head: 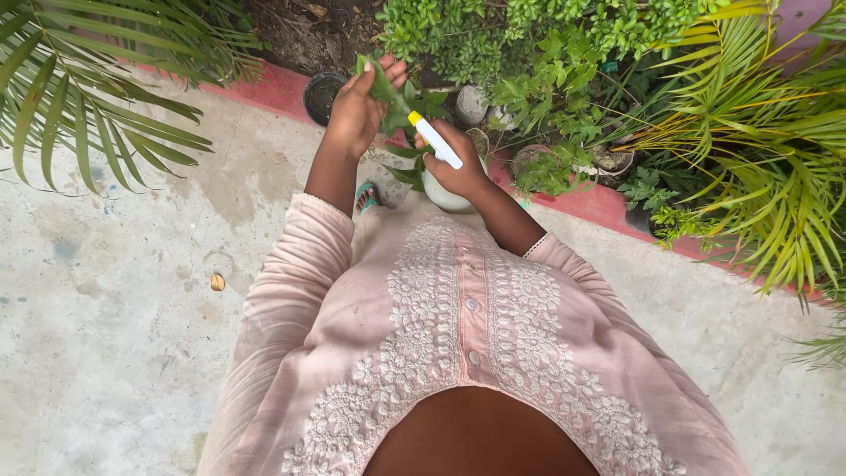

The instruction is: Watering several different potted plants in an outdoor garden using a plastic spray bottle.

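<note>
Left hand: raised, fingers loosely curled round a green leaf, thumb and fingertips pinching it, leaf tip sticking up past the fingers. Not a full fist, palm partly open toward the plant.

Right hand: clenched round a white sprayer with a yellow tip; nozzle end angled up-left at the leaf, tip just beside the left hand. Bottle body mostly hidden under the hand, pale rounded part shows below.

Both hands close together, over the plant the leaf belongs to. Plant sits at the red kerb, next to a dark pot and round stones. Concrete floor below; palm fronds left and right.
</note>
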